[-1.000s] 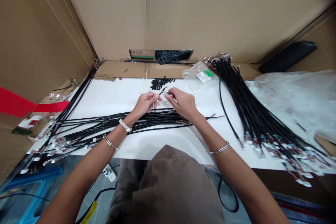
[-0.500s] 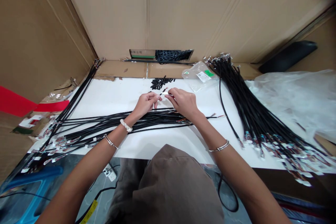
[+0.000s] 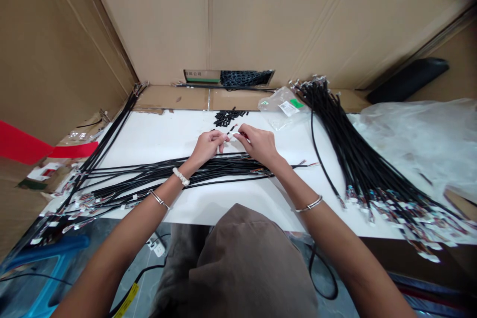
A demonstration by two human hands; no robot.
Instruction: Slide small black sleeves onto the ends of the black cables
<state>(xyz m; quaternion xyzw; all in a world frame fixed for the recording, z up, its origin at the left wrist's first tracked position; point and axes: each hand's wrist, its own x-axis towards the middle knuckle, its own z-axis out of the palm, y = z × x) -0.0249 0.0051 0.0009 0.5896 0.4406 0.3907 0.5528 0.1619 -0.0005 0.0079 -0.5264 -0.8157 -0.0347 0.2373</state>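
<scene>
Jutting up and to the right from the left hand [image 3: 207,147], a thin dark wire [image 3: 231,129] stands over the desk [image 3: 223,203], between its middle and its far edge, with a small reddish tip. The left fingers pinch its lower end, thumb against forefinger. The right hand [image 3: 261,144] is just beside, its fingers closed on a red piece [image 3: 244,135], mostly hidden. A small white piece [image 3: 234,133] spans the gap between the hands; what it is cannot be told.

Just beyond the wire lies a pile of short black tubes [image 3: 226,119]. Nearer the desk's front edge, loose cables [image 3: 156,174] run crosswise, partly under the forearms, with bare coloured ends at the right and white connectors at the left. More cables [image 3: 115,131] slant along the left side, near a red strip [image 3: 74,150].

Right of the pile, a clear bag [image 3: 282,109] with a white label and a green patch lies by the far edge. Beside it, a thick bundle [image 3: 346,144] fans out toward the front right corner, ending in white connectors. Right of that is crumpled plastic [image 3: 421,139]. Cardboard [image 3: 257,20] rises behind the far edge, with a slot [image 3: 229,78] cut low in it.
</scene>
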